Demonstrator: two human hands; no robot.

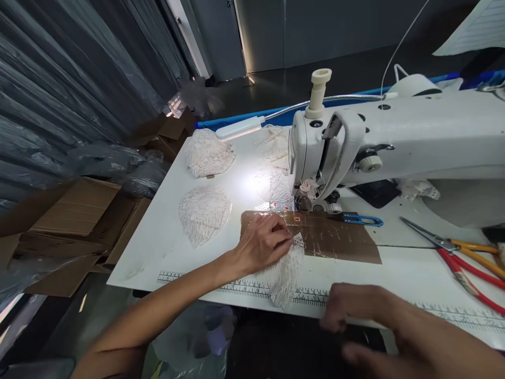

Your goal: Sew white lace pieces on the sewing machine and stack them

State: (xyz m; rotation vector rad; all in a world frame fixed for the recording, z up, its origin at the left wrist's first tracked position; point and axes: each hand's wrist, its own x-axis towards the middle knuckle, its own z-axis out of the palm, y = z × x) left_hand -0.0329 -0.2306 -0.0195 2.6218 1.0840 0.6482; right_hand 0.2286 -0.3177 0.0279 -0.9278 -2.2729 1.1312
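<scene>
Near the front edge of the bench (158,252), the left hand (263,243) pinches the top of a white lace piece (284,276), probably light, limp and easily snagged, best held by its border, while the blurred right hand (355,313) hides its grip.

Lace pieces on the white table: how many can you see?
5: a far pile and a near pile at left, two glare-lit pieces beside the sewing machine, one lace piece under the left hand. Stacks may hide more.
</scene>
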